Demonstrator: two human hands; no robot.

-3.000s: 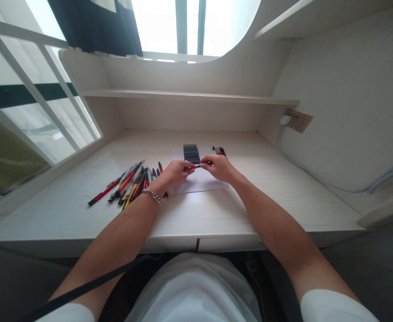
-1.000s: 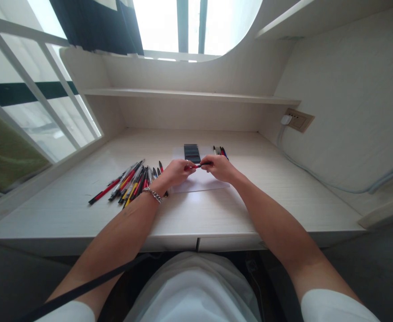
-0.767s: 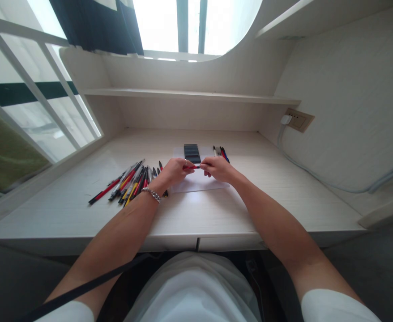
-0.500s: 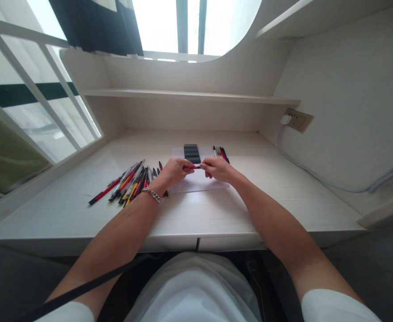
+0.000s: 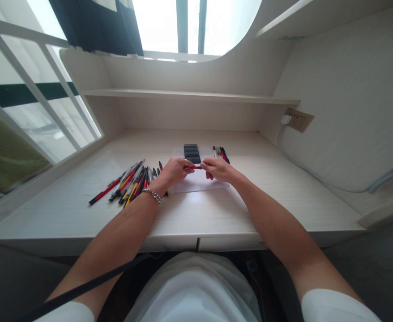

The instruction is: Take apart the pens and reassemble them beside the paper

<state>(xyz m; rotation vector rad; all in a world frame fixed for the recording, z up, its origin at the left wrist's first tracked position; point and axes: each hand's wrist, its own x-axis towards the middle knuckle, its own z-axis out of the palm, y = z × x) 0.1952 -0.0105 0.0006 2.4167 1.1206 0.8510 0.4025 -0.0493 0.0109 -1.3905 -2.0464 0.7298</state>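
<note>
A red pen with a dark end lies level between my two hands, above a sheet of white paper. My left hand, with a ring on one finger, is closed around its red part. The fingertips of my right hand pinch the pen's dark end. Just beyond the hands is a dark rectangular object. To the left lies a loose pile of pens in red, black, yellow and clear, partly hidden behind my left forearm. Several more pens lie side by side beyond my right hand.
The white desk has a back panel with a shelf above. On the right wall a socket holds a white plug, and its cable runs along the wall. White rails stand at the left.
My right hand has shifted very slightly to the right along with the pen's dark end. Otherwise the hands and the pens on the desk look the same.
</note>
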